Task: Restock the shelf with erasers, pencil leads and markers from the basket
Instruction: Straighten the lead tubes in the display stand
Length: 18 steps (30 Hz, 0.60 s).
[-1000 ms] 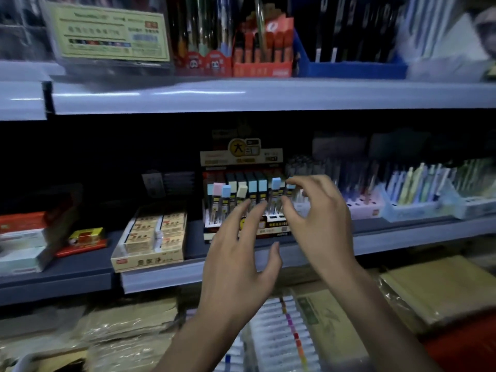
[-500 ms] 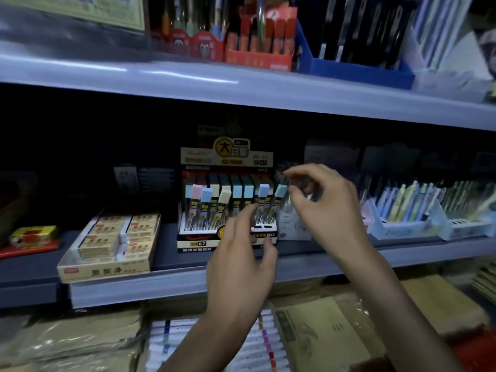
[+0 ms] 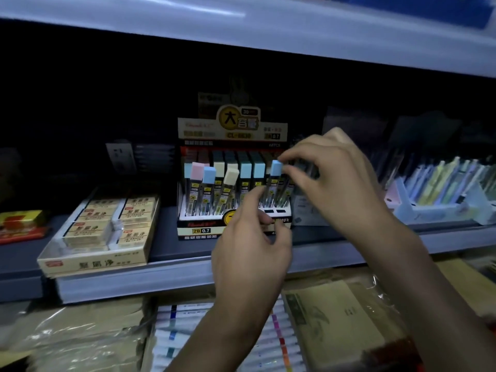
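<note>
- The right hand [image 3: 335, 183], which half a second ago hovered pinched beside the pencil lead box [image 3: 233, 128], now nips the cap of a blue-capped lead tube [image 3: 276, 167] between thumb and forefinger, at the right end of the front row.
- The left hand [image 3: 249, 248] has risen from the box's front; it holds nothing, its fingers loosely bent, its forefinger reaching up to the tubes just beside that one.
- The tube stands tilted in its slot, so this restock looks nearly seated, probably needing only a straightening push.
- The eraser box [image 3: 102, 237] sits on the shelf [image 3: 134, 276] left of the leads, untouched.
- The basket is out of view.
</note>
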Tool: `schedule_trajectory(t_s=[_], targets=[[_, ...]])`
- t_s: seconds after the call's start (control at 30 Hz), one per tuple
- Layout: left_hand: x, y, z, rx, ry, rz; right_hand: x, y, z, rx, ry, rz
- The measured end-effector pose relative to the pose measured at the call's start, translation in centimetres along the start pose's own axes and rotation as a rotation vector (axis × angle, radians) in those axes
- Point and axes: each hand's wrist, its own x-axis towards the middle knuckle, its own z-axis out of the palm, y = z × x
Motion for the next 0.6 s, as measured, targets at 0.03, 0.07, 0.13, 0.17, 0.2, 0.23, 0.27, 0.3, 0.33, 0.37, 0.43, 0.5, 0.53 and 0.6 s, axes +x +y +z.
schedule_trajectory(t_s=[0.03,0.07,0.13,0.17,0.2,0.23,0.27,0.3,0.33,0.37,0.43,0.5,0.53,0.6], targets=[[0.0,0.1,0.0,0.011,0.009,0.009,0.2,0.0,0.2,-0.007,0.001,0.006],[0.1,0.2,0.0,0.010,0.015,0.007,0.3,-0.1,0.4,-0.012,0.004,0.015],[0.4,0.1,-0.1,-0.010,0.017,-0.021,0.6,-0.3,0.9,-0.019,0.020,0.030],[0.6,0.1,-0.1,-0.029,0.014,-0.038,0.7,-0.4,1.1,-0.024,0.026,0.036],[0.7,0.1,-0.1,-0.048,0.014,-0.051,0.7,-0.4,1.3,-0.032,0.026,0.042],[0.9,0.0,0.0,-0.064,0.017,-0.058,0.8,-0.5,1.4,-0.041,0.017,0.049],[1.0,-0.1,0.0,-0.075,0.019,-0.062,0.9,-0.6,1.5,-0.050,0.006,0.058],[1.1,-0.1,0.1,-0.080,0.019,-0.064,1.0,-0.6,1.6,-0.050,-0.002,0.070],[1.1,-0.1,0.1,-0.084,0.017,-0.063,1.1,-0.7,1.6,-0.046,-0.006,0.085],[1.2,-0.1,0.2,-0.093,0.013,-0.062,1.1,-0.8,1.5,-0.040,-0.008,0.100],[1.2,-0.1,0.2,-0.118,-0.004,-0.061,1.3,-0.9,1.2,-0.036,-0.015,0.125],[1.2,-0.2,0.3,-0.130,-0.018,-0.062,1.3,-1.0,1.0,-0.039,-0.021,0.137],[1.3,-0.2,0.2,-0.132,-0.026,-0.062,1.3,-1.0,0.9,-0.040,-0.024,0.141],[1.2,-0.2,0.2,-0.135,-0.041,-0.056,1.3,-1.0,0.8,-0.040,-0.038,0.145]])
